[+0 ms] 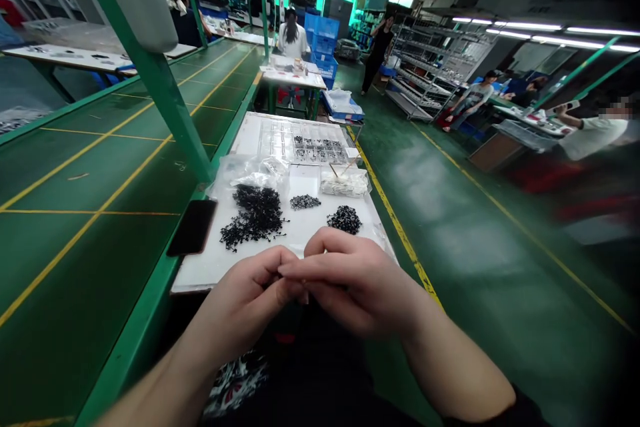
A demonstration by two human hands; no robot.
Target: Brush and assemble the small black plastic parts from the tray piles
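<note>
Close together at the near edge of the white work table (200, 273), my left hand (260, 287) and my right hand (355, 277) meet at the fingertips. Both have their fingers pinched together; whatever is between them is too small or hidden to make out. Just beyond lies a large heap of small black parts (255, 213) with thin stems. A smaller pile of dark parts (345, 219) sits past my right hand, and a little pile of grey-black pieces (305, 201) lies between the two.
A black phone (193, 227) rests at the table's left edge. Farther back are a clear plastic bag (260, 170), a pack of white material (345, 181) and a compartment tray (320, 147) holding small parts. A green post (165, 93) rises on the left. Other people work farther off.
</note>
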